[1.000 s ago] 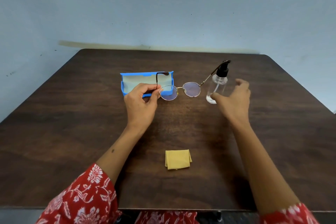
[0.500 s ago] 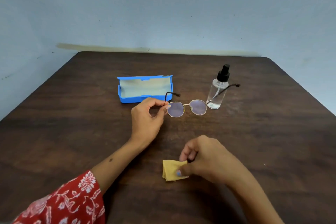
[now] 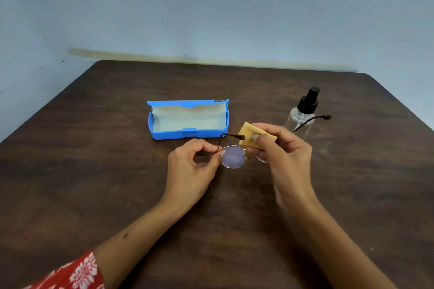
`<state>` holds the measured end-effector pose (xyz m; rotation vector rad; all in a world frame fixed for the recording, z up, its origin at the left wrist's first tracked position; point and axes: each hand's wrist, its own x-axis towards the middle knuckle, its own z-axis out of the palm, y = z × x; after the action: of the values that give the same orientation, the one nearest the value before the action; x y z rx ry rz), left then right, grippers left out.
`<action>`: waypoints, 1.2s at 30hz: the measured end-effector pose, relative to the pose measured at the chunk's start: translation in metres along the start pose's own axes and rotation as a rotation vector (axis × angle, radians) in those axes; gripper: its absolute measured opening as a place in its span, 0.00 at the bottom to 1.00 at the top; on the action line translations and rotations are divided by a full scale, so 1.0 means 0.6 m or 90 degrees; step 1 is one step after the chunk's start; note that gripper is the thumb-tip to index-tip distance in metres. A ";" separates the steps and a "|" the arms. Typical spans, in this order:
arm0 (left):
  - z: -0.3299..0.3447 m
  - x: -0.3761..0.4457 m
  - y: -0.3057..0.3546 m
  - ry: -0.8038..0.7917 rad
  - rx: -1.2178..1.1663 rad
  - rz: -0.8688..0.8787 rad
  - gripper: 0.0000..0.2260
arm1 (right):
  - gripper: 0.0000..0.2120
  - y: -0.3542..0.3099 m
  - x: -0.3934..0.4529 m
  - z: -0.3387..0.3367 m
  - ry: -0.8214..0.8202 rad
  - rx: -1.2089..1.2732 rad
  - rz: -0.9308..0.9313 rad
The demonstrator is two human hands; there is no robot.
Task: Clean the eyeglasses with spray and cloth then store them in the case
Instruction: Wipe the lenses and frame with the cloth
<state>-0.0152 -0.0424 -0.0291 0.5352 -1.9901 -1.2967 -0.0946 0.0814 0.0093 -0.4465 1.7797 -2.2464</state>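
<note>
Right now, stage: wiping looks to have just begun; judging by the layout, the spray step is probably over, though no droplets can be made out on the lenses.
Right grip: right hand (image 3: pixel 285 157) pinches the folded yellow cleaning cloth (image 3: pixel 249 135) between thumb and fingers, pressing it onto the lens on its own side, which it mostly hides.
Left grip: left hand (image 3: pixel 191 168) pinches the round wire-rimmed eyeglasses (image 3: pixel 233 157) at the hinge beside the uncovered lens, thumb and forefinger closed on the frame, the other fingers curled loosely.
Eyeglasses: held between the two grips just above the tabletop (image 3: pixel 94 183), temples unfolded; one dark temple tip rises just beyond the left grip, the other juts out past the right grip across the bottle. The bare lens has a faint violet tint and a thin gold rim; smears, if any, are too fine to tell.
Beyond the right grip: clear spray bottle (image 3: pixel 303 114) with a black pump, upright, untouched.
Beyond the left grip: blue eyeglass case (image 3: pixel 187 134), lid open, pale lining showing, nothing inside.
Left to do: finish both lenses, fold the temples, lay the glasses in the case, close the lid.
</note>
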 end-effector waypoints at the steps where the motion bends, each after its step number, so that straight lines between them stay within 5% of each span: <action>1: -0.001 0.000 -0.001 0.000 -0.004 0.000 0.08 | 0.08 0.011 -0.001 0.000 0.000 0.003 -0.010; 11: -0.008 0.001 0.000 -0.025 -0.055 -0.041 0.08 | 0.09 0.057 -0.019 -0.014 0.008 -0.450 -0.479; 17: -0.008 0.000 -0.002 -0.008 -0.102 -0.069 0.12 | 0.09 0.073 -0.022 -0.012 -0.037 -0.581 -0.521; 25: -0.010 0.005 -0.004 0.005 -0.090 -0.067 0.06 | 0.14 0.077 -0.038 0.001 -0.159 -0.645 -0.537; 36: -0.010 0.005 -0.014 0.024 -0.159 -0.117 0.05 | 0.16 0.082 -0.041 0.002 -0.174 -0.722 -0.556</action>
<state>-0.0131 -0.0518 -0.0339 0.6263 -1.7466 -1.6091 -0.0714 0.0783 -0.0408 -1.8952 2.8566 -1.0544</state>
